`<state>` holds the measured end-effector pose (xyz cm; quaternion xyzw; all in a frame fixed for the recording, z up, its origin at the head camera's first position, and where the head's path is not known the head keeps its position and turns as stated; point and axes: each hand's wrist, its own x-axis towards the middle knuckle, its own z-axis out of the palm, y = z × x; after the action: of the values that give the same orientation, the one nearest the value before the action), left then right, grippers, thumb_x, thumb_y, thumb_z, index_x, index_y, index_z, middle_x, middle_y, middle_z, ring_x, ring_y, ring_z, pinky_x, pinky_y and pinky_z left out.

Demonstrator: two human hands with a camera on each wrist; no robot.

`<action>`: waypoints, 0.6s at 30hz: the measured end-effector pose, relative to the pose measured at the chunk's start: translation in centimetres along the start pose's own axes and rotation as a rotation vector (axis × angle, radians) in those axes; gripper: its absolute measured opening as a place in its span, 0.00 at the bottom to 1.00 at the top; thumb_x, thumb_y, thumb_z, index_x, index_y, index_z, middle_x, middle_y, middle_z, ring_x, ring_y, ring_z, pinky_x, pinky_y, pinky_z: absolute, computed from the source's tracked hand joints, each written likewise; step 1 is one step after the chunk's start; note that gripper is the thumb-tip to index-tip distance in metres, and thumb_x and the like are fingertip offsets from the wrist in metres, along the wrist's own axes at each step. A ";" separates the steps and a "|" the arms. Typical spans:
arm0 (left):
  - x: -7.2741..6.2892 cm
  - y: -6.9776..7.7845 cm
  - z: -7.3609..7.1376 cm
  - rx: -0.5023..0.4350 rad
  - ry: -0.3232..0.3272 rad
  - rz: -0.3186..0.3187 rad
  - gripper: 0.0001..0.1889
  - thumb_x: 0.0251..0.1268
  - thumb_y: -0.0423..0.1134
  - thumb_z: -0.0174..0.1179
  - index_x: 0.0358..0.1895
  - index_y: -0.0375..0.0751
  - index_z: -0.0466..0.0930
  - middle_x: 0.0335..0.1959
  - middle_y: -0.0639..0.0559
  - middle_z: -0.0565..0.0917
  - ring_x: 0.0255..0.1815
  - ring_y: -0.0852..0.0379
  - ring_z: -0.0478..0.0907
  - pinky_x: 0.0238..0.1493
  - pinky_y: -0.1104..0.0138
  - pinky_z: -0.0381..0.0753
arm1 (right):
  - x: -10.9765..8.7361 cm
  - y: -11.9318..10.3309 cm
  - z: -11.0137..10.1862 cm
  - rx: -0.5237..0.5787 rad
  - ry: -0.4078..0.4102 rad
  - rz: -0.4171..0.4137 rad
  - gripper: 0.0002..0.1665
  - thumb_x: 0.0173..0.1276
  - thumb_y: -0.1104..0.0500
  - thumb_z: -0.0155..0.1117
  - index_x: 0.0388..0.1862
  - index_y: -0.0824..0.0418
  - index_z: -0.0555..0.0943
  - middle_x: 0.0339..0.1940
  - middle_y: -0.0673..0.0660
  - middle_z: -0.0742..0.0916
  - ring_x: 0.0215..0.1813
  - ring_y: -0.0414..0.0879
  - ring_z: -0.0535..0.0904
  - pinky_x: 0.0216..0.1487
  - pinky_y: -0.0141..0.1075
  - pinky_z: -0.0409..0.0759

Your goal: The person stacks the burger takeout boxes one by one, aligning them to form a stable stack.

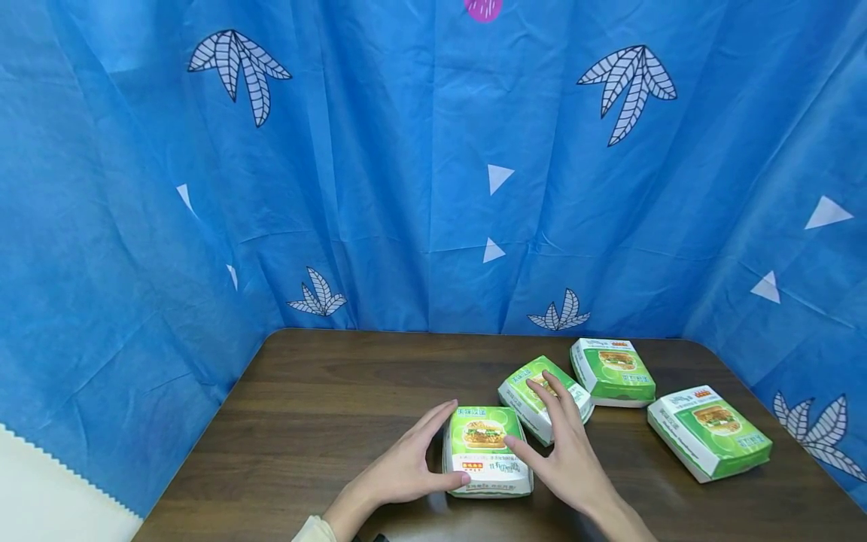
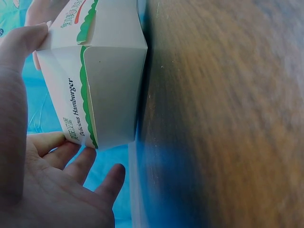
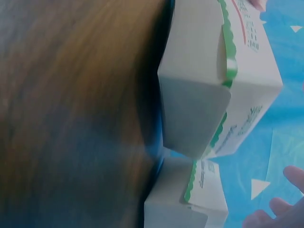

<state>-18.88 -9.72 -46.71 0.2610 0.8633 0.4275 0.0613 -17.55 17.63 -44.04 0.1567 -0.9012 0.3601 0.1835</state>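
A green and white hamburger box (image 1: 486, 453) sits on the table between my two hands. My left hand (image 1: 406, 461) is at its left side, thumb by the front corner and fingers reaching toward the back corner. In the left wrist view the thumb and fingertips (image 2: 88, 156) meet the lid's edges. My right hand (image 1: 572, 467) is spread at the box's right, its thumb over or against the lid's edge; I cannot tell whether it touches. Its other fingers extend above a second hamburger box (image 1: 524, 384), apart from the lid, which lies turned at an angle behind the first.
Two more hamburger boxes stand to the right: one at the back (image 1: 612, 373), another nearer the right edge (image 1: 711, 433). All rest on a dark wooden table (image 1: 305, 421). A blue patterned curtain (image 1: 406, 188) hangs behind and along both sides.
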 end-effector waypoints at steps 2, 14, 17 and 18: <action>0.0 0.0 0.0 -0.002 -0.001 -0.002 0.53 0.58 0.68 0.69 0.84 0.61 0.50 0.83 0.57 0.57 0.81 0.50 0.57 0.75 0.42 0.65 | 0.1 0.2 -0.2 0.006 0.013 -0.005 0.49 0.62 0.45 0.78 0.77 0.56 0.67 0.82 0.63 0.60 0.78 0.65 0.57 0.63 0.74 0.67; 0.0 0.0 0.1 -0.003 -0.001 -0.009 0.54 0.58 0.68 0.69 0.84 0.60 0.51 0.83 0.57 0.57 0.81 0.51 0.58 0.75 0.42 0.65 | 0.6 2.0 -0.7 -0.037 0.053 0.039 0.51 0.61 0.43 0.79 0.77 0.55 0.66 0.83 0.63 0.57 0.78 0.69 0.55 0.64 0.77 0.63; 0.0 0.1 0.1 -0.007 -0.001 -0.012 0.53 0.58 0.68 0.69 0.84 0.60 0.50 0.83 0.57 0.57 0.81 0.50 0.58 0.74 0.42 0.65 | 0.8 2.4 -0.7 -0.054 0.069 0.036 0.52 0.60 0.43 0.79 0.77 0.57 0.65 0.83 0.64 0.57 0.78 0.69 0.55 0.63 0.76 0.64; 0.0 0.1 0.1 -0.007 -0.001 -0.012 0.53 0.58 0.68 0.69 0.84 0.61 0.50 0.83 0.56 0.57 0.81 0.50 0.58 0.74 0.42 0.65 | 0.8 2.5 -0.7 -0.059 0.073 0.037 0.52 0.60 0.43 0.79 0.77 0.57 0.65 0.83 0.64 0.57 0.78 0.69 0.55 0.64 0.76 0.64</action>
<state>-18.83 -9.63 -46.69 0.2558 0.8635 0.4298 0.0652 -19.16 19.77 -44.70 0.1216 -0.9068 0.3422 0.2140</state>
